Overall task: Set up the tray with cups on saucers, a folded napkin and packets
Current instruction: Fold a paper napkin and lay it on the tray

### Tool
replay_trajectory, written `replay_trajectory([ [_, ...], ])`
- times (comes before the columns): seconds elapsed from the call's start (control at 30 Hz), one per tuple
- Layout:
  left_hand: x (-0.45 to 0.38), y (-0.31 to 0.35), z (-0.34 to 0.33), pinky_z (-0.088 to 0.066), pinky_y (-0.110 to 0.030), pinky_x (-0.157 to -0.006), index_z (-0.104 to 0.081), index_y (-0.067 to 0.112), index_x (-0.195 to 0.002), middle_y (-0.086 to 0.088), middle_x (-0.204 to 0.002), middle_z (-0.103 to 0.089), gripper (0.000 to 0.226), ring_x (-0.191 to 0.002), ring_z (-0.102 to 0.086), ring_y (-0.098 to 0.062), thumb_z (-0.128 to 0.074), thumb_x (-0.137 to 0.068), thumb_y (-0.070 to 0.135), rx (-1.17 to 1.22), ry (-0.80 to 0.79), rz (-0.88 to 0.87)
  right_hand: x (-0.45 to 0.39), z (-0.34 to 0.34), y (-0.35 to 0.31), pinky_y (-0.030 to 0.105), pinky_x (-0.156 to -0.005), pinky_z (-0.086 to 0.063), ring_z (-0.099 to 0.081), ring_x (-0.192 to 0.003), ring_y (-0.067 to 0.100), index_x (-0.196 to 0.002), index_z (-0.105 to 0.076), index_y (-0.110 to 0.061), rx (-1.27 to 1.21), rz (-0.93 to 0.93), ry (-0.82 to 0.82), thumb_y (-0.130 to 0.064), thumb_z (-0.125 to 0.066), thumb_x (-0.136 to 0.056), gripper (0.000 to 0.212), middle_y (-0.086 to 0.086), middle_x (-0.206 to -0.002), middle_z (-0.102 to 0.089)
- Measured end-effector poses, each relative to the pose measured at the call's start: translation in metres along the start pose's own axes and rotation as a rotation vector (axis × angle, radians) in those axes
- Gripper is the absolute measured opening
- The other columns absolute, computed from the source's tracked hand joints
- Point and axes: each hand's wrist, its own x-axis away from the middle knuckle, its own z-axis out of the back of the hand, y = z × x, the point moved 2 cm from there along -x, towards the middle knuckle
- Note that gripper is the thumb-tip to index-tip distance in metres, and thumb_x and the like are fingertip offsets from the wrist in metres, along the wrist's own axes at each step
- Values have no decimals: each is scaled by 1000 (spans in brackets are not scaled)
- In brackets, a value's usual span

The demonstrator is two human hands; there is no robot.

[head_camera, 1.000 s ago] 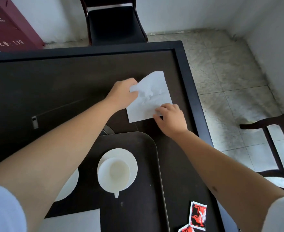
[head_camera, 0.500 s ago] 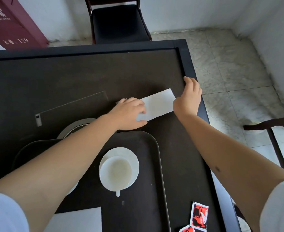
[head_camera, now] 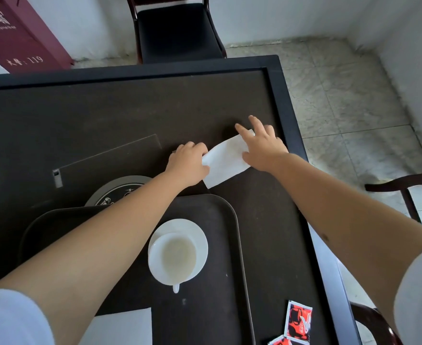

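Right hand (head_camera: pixel 262 148) now presses one napkin (head_camera: pixel 226 161); two packets (head_camera: pixel 298 322) wait

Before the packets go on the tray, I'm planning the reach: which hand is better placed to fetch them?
Probably the right hand. The red packets lie on the table's right side, beside the tray, under the right arm. The left hand would have to cross the cup.

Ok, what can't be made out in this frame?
Head view only:
- Left part of the dark plastic tray: behind the left forearm, so a second cup can't be confirmed.
- Red-and-white packets: cut by the bottom edge; print unreadable.
- White paper napkin: ends under the left hand and right hand.
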Motion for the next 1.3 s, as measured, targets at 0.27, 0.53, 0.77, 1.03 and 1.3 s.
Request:
replay_trajectory([
  [0.27,7,6,14,-39,-29,-52,-50,24,-74,4,-76,-56,10,-65,-48,-14,-56,-82,19,432,-2,116,-2,5,9,37,-94,-41,-26,-130,24,-109,-58,-19,-251,91,13,-24,-66,-85,25,-1,-133,-46],
  [0.53,34,5,39,-38,-17,-47,-55,25,-80,7,-75,-54,6,-64,-48,-9,-60,-83,28,655,8,122,46,0,25,28,-67,-45,-58,-72,12,-80,-65,-24,-1082,-123,-7,-17,-73,-82,11,-4,-81,-66],
  [0.77,77,11,61,-51,-27,-74,-63,25,-106,6,-100,-69,16,-92,-65,-11,-62,-90,23,884,2,151,110,3,4,30,-67,-54,-67,-83,21,-90,-69,-13,-1591,-108,-5,-10,-71,-86,5,5,-89,-71],
  [1.03,165,9,68,-54,-53,-90,-67,14,-104,-8,-106,-72,15,-97,-69,-26,-59,-92,11,1177,13,258,188,17,-34,38,-65,-57,-70,-94,29,-100,-72,-13,-1731,-127,66,-19,-71,-85,17,12,-108,-72],
  [1.3,273,2,68,-53,-50,-91,-68,12,-105,-9,-106,-73,19,-96,-70,-27,-55,-94,3,1304,40,310,270,8,-74,37,-63,-57,-71,-90,29,-103,-67,-4,-1695,-102,11,-3,-66,-87,16,11,-101,-74],
])
